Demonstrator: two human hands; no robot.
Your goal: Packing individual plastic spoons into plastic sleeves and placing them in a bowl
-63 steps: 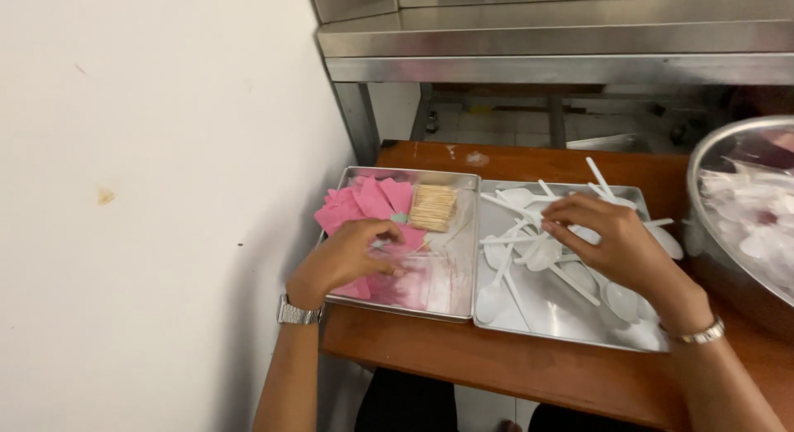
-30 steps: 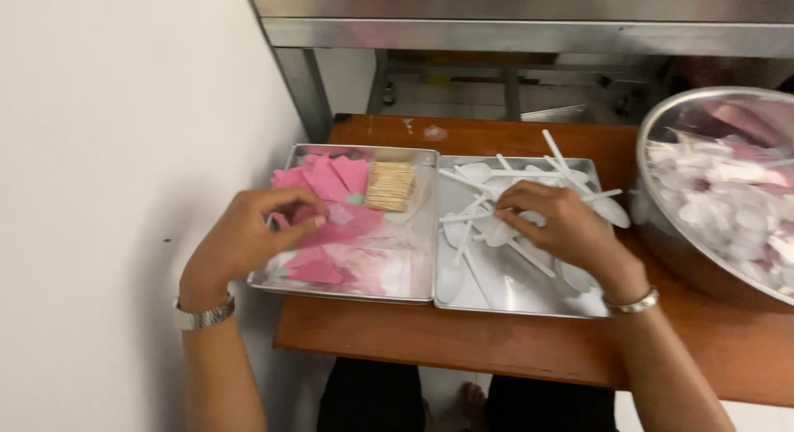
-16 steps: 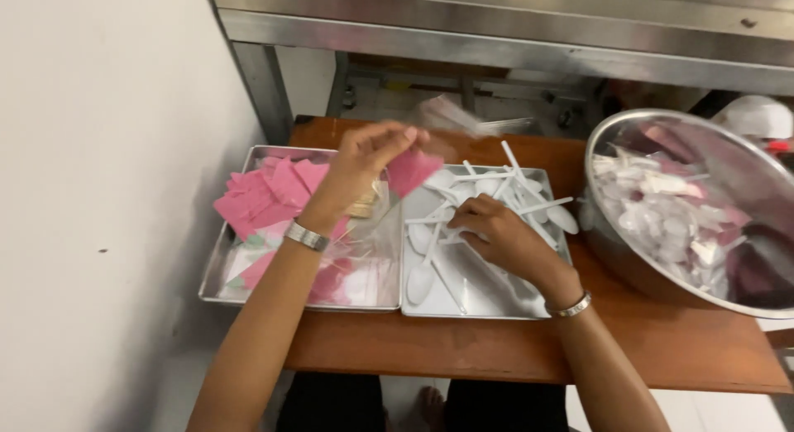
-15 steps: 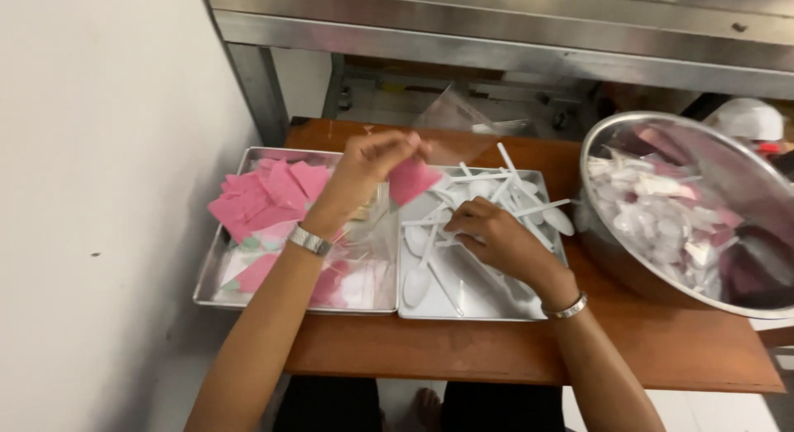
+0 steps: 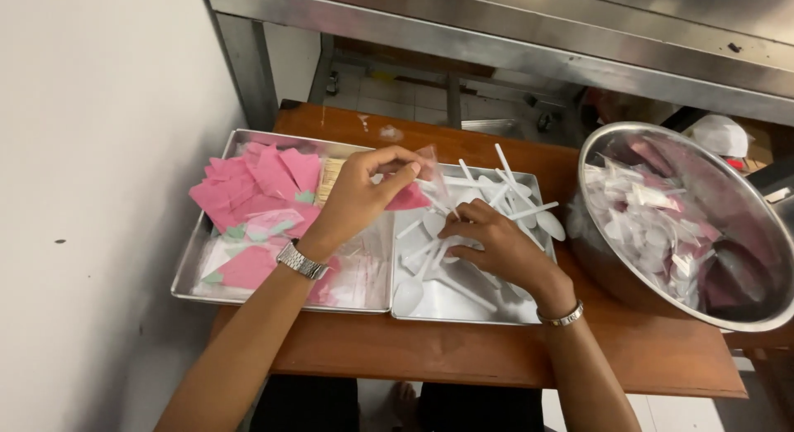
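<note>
white wall fills the left side, and a wooden table (image 5: 496, 358) sits under a steel shelf (image 5: 529, 35) along the top.

at the table's 9 o'clock end lies the left tray (image 5: 192, 262), heaped with pink napkins (image 5: 265, 180), a few clear sleeves near its front, and a stack of toothpicks (image 5: 328, 174) at its back edge.

the left hand (image 5: 364, 192), watch (image 5: 301, 261) on the wrist, hovers over the seam between the two trays. its thumb and fingers are pinched narrow on a clear sleeve (image 5: 429, 163) with a folded pink napkin (image 5: 408, 199) at it; whether the napkin is fully inside i cannot tell. the sleeve hangs with its long axis running roughly 12 to 6, its lower end toward the spoons.

the right tray (image 5: 463, 304) touches the left one and holds loose white spoons (image 5: 517, 205), most with handles pointing toward 1 or 2 o'clock, bowls toward 7.

the right hand (image 5: 492, 242), bracelet (image 5: 559, 318) on the wrist, rests low on that pile, fingers curled on a spoon (image 5: 432, 224) whose handle points up toward 11 o'clock. that handle tip lies just below the sleeve, so sleeve sits at about 11 o'clock from the right grip, near but not clearly touching. the right hand is the nearer one to the spoons; the left is nearer the napkins.

at 3 o'clock stands a big steel bowl (image 5: 744, 312), touching the right tray's far corner, filled with finished packets (image 5: 645, 225) of white and pink in clear wrap.
</note>
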